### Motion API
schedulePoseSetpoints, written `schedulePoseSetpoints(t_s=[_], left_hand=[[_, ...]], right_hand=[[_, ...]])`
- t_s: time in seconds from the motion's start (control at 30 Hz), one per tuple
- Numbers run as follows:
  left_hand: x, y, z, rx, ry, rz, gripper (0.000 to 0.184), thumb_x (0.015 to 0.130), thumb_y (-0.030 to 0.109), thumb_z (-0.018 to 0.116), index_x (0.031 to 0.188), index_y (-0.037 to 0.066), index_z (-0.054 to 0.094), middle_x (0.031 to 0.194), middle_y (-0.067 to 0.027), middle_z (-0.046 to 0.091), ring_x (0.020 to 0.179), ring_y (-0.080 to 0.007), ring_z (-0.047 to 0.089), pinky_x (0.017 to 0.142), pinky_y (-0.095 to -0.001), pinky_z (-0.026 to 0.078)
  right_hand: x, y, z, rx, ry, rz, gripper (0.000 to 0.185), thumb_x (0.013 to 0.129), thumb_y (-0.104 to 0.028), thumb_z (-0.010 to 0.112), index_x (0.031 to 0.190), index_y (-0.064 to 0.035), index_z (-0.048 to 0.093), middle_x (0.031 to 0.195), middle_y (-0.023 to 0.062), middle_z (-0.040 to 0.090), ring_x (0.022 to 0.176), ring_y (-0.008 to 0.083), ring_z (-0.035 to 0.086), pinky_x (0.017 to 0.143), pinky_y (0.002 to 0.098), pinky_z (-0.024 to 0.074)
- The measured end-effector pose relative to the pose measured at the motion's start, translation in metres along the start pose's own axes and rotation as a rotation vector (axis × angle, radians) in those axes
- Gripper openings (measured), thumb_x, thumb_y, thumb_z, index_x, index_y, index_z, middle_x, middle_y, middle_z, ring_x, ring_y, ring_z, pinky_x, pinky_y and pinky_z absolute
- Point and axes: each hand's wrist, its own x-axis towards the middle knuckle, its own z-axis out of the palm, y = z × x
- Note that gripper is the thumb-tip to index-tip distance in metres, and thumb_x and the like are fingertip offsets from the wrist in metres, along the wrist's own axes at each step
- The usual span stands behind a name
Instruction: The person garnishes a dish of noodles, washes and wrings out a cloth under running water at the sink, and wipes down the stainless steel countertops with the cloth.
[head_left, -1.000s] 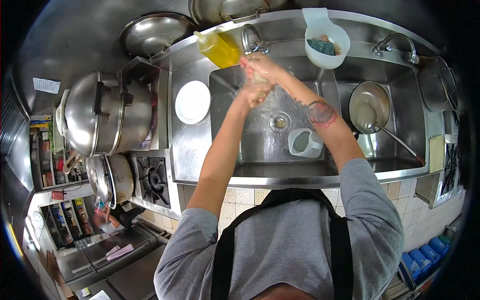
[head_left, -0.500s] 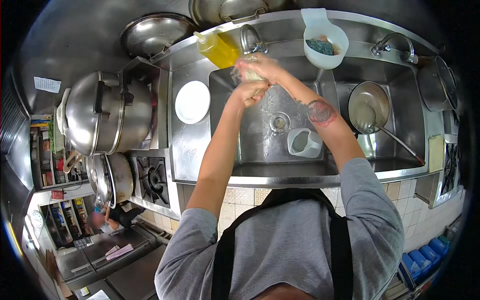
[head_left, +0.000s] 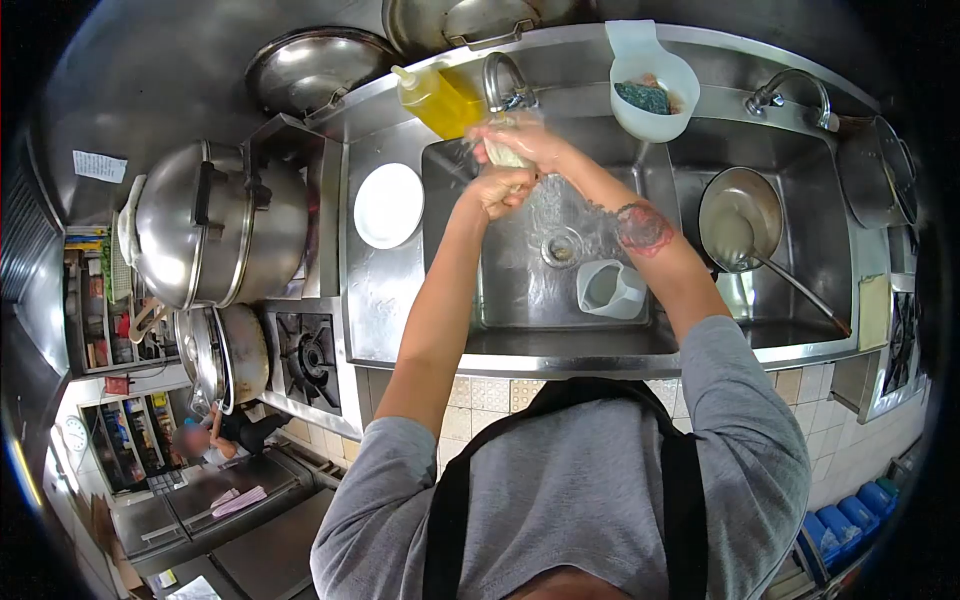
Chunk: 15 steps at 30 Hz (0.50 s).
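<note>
A pale, wet cloth is bunched between my hands over the left sink basin, below the running tap. My left hand is closed in a fist around its lower end. Just above, my right hand wraps the upper part, its fingers smeared by motion and splashing water. A white plastic jug lies in the basin near the drain.
A yellow liquid bottle stands behind my hands and a white plate lies left. A white scoop holds a green scrubber. In the right basin is a pan with a ladle. Another person is far left.
My right hand has shifted slightly on the cloth, while my left hand keeps nearly the same place. The whole view has moved a few pixels; water still splashes around the hands.
</note>
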Motion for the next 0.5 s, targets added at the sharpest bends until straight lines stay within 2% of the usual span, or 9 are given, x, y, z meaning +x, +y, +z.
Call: schedulePoseSetpoints(t_s=[0.07, 0.13, 0.2, 0.3, 0.33, 0.37, 0.4, 0.43, 0.5], left_hand=[[0.002, 0.001, 0.010, 0.130, 0.108, 0.003, 0.017, 0.069, 0.005, 0.066, 0.085, 0.005, 0.059, 0.068, -0.0017, 0.057, 0.056, -0.0080, 0.052, 0.043, -0.0192, 0.036], [0.002, 0.000, 0.024, 0.261, 0.225, 0.009, 0.017, 0.071, 0.007, 0.066, 0.087, 0.006, 0.060, 0.066, -0.0007, 0.056, 0.052, -0.0080, 0.050, 0.038, -0.0208, 0.031], [0.005, -0.003, 0.038, 0.582, 0.531, 0.242, 0.019, 0.068, 0.007, 0.068, 0.084, 0.008, 0.059, 0.056, 0.0031, 0.050, 0.047, -0.0097, 0.048, 0.040, -0.0233, 0.034], [0.006, 0.004, 0.032, 0.646, 0.360, 0.242, 0.020, 0.072, 0.013, 0.066, 0.089, 0.006, 0.058, 0.069, -0.0029, 0.055, 0.063, -0.0167, 0.057, 0.055, -0.0319, 0.047], [0.014, 0.005, 0.027, 0.650, 0.348, 0.244, 0.020, 0.072, 0.013, 0.066, 0.089, 0.006, 0.058, 0.069, -0.0029, 0.055, 0.063, -0.0167, 0.057, 0.055, -0.0319, 0.047], [0.031, 0.005, 0.021, 0.135, 0.326, 0.265, 0.021, 0.076, 0.018, 0.062, 0.092, 0.005, 0.056, 0.078, -0.0058, 0.056, 0.069, -0.0215, 0.057, 0.061, -0.0375, 0.048], [0.046, 0.003, 0.012, -0.381, 0.302, 0.260, 0.024, 0.081, 0.022, 0.057, 0.095, 0.003, 0.055, 0.087, -0.0087, 0.057, 0.074, -0.0262, 0.057, 0.067, -0.0431, 0.049], [0.061, -0.002, 0.008, -0.500, 0.468, 0.220, 0.029, 0.086, 0.027, 0.051, 0.103, 0.004, 0.050, 0.092, -0.0102, 0.055, 0.077, -0.0294, 0.055, 0.073, -0.0461, 0.048], [0.093, -0.016, 0.000, -0.648, 0.525, 0.212, 0.028, 0.088, 0.029, 0.049, 0.102, 0.004, 0.050, 0.088, -0.0098, 0.055, 0.077, -0.0284, 0.055, 0.077, -0.0464, 0.047]], right_hand=[[0.012, 0.015, -0.009, -0.037, 0.164, -0.041, 0.024, 0.089, -0.021, 0.057, 0.092, 0.0023, 0.061, 0.078, 0.0096, 0.060, 0.066, 0.0164, 0.057, 0.060, 0.0282, 0.0485], [0.025, 0.033, -0.024, 0.055, 0.108, -0.055, 0.021, 0.089, -0.019, 0.056, 0.089, 0.0015, 0.060, 0.076, 0.0093, 0.060, 0.064, 0.0166, 0.056, 0.058, 0.0290, 0.0481], [0.025, 0.035, -0.028, 0.148, 0.061, -0.071, 0.019, 0.090, -0.017, 0.055, 0.086, 0.0007, 0.059, 0.075, 0.0091, 0.059, 0.061, 0.0168, 0.056, 0.055, 0.0297, 0.0477], [0.003, 0.024, -0.024, 0.190, 0.380, -0.012, 0.016, 0.090, -0.014, 0.052, 0.081, -0.0007, 0.056, 0.072, 0.0096, 0.057, 0.059, 0.0190, 0.057, 0.053, 0.0321, 0.0492], [-0.002, 0.039, -0.042, 0.354, 0.567, -0.047, 0.017, 0.092, -0.016, 0.050, 0.085, -0.0005, 0.055, 0.074, 0.0105, 0.058, 0.064, 0.0210, 0.058, 0.058, 0.0342, 0.0503], [-0.012, 0.051, -0.066, 0.519, 0.764, -0.099, 0.019, 0.094, -0.017, 0.047, 0.089, -0.0003, 0.053, 0.076, 0.0114, 0.058, 0.069, 0.0230, 0.059, 0.064, 0.0362, 0.0514], [-0.023, 0.071, -0.088, 0.641, 0.753, -0.142, 0.019, 0.095, -0.018, 0.046, 0.092, -0.0004, 0.052, 0.082, 0.0137, 0.059, 0.075, 0.0261, 0.060, 0.070, 0.0405, 0.0514], [-0.034, 0.085, -0.102, 0.763, 0.739, -0.189, 0.019, 0.096, -0.018, 0.045, 0.095, -0.0005, 0.051, 0.088, 0.0159, 0.059, 0.081, 0.0291, 0.061, 0.076, 0.0447, 0.0513], [-0.061, 0.077, -0.095, 0.817, 0.896, -0.120, 0.020, 0.096, -0.020, 0.044, 0.095, -0.0007, 0.051, 0.091, 0.0164, 0.059, 0.085, 0.0302, 0.060, 0.080, 0.0465, 0.0501]])
